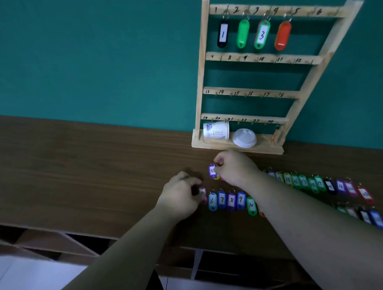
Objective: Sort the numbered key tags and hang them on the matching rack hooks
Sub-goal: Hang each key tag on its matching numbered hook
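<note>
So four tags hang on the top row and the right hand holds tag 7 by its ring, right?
No: the right hand pinches purple tag 5, not 7, by its ring, as the head view shows. The rest stands.

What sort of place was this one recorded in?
Probably an office or front-desk area: a wooden key rack with numbered hooks stands on a wood-grain counter against a teal wall, with numbered key tags in rows before it.
</note>
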